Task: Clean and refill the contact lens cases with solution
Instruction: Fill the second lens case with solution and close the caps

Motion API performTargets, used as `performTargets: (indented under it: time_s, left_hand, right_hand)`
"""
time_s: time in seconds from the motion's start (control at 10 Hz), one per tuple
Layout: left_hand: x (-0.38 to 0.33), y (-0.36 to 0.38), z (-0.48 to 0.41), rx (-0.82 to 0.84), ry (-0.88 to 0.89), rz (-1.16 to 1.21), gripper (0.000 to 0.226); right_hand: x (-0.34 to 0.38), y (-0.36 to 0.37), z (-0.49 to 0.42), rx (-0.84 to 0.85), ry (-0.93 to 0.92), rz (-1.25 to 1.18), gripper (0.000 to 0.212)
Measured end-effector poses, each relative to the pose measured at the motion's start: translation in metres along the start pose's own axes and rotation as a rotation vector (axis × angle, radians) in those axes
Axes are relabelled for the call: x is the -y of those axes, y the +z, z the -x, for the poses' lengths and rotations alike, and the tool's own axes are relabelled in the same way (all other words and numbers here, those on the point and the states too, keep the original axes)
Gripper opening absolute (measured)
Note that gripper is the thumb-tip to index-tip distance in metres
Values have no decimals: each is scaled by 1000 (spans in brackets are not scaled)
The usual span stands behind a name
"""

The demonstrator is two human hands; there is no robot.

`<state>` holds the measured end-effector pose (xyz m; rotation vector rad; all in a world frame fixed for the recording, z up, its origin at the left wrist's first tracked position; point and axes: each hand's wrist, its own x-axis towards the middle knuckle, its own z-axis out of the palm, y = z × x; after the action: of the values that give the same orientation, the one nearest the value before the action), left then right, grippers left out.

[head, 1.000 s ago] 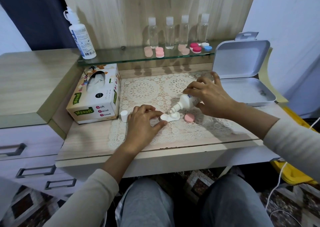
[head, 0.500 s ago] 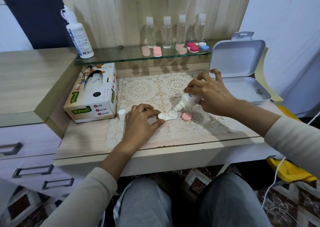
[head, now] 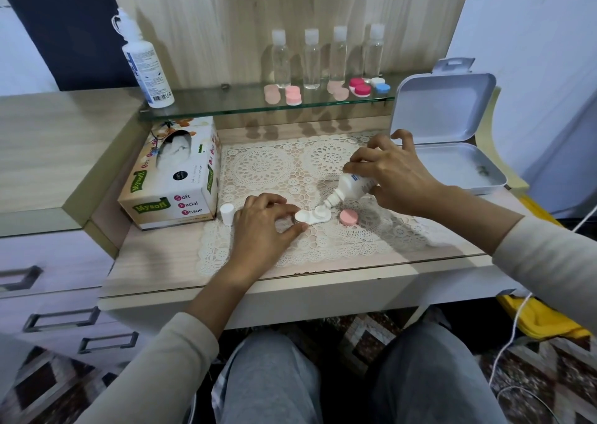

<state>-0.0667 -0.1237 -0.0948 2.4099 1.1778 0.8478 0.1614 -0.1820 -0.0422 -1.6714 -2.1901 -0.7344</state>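
Note:
A white twin-well contact lens case (head: 312, 215) lies open on the lace mat (head: 274, 171). My left hand (head: 263, 226) pinches the case's left end between thumb and fingers. My right hand (head: 392, 173) grips a small white solution bottle (head: 350, 188), tilted down to the left, with its nozzle over the case's right well. A pink cap (head: 348, 217) lies just right of the case. The bottle's white cap (head: 226, 213) stands to the left of my left hand.
A tissue box (head: 176, 178) sits at the left. An open white tin (head: 452, 152) lies at the right. On the glass shelf (head: 226, 107) stand a large solution bottle (head: 145, 65), several clear bottles (head: 311, 58) and several coloured lens cases (head: 360, 87).
My hands, the bottle and the case keep the same pose; the nozzle stays over the right well. Only the camera has shifted slightly.

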Motion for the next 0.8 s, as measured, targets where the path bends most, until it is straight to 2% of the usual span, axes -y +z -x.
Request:
performTargets:
  time_s: [0.3,0.5,0.7,0.8]
  left_hand:
    - [-1,-1,0,5,-4,-5,29]
    - [-1,-1,0,7,-5,-10,29]
    - [-1,-1,0,0,-11,0,29]
    - [-2,-1,0,-12,-6,3,32]
  right_hand:
    - [2,-4,-2,33,30,-5,57]
    - [2,-6,2,161,88,-20,54]
    - [2,-11,11,317,267,-130,59]
    - [2,-11,11,285,371,-262,58]
